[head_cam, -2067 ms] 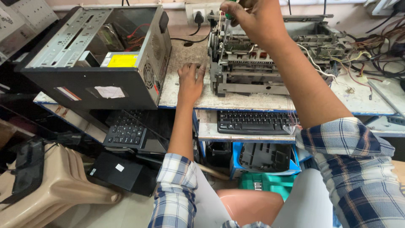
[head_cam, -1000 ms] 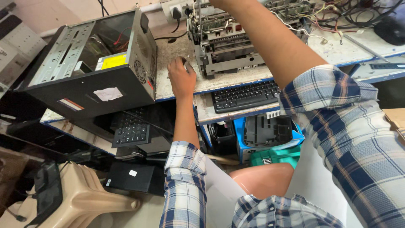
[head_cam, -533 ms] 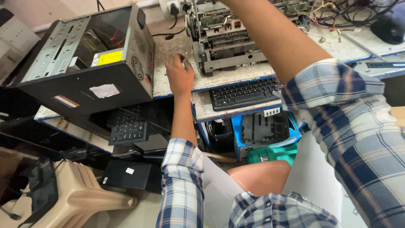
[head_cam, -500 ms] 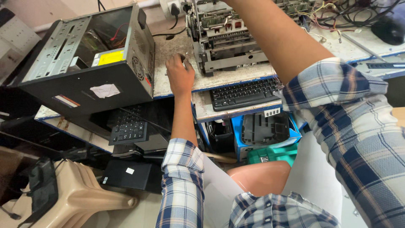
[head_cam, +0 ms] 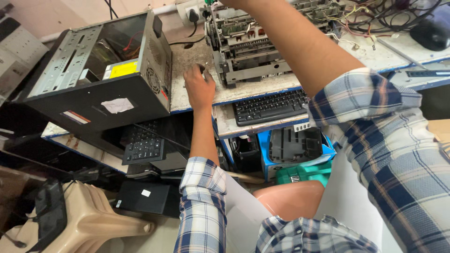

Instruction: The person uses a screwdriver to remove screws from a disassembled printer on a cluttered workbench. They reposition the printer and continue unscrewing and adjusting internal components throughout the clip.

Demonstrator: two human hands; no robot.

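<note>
My left hand (head_cam: pixel 199 88) rests on the worn white tabletop (head_cam: pixel 187 61), fingers curled at a small dark part (head_cam: pixel 201 68); whether it grips the part is unclear. Just right of it stands a stripped grey printer mechanism (head_cam: pixel 253 51) with exposed gears and rollers. My right forearm (head_cam: pixel 300 51), in a plaid sleeve, reaches over that mechanism. The right hand itself is cut off by the top edge, where a bit of a green handle (head_cam: pixel 208 2) shows.
An open computer case (head_cam: pixel 103 79) lies on its side at the left. A black keyboard (head_cam: pixel 269 107) sits on a tray under the table edge, another keyboard (head_cam: pixel 143 145) lower left. Below are a blue bin (head_cam: pixel 295 150) and a beige stool (head_cam: pixel 89 220). Cables (head_cam: pixel 375 14) crowd the back right.
The view has tilted and shifted, so my right hand slid out at the top. My left hand went from lying flat to curling its fingers at the small dark part.
</note>
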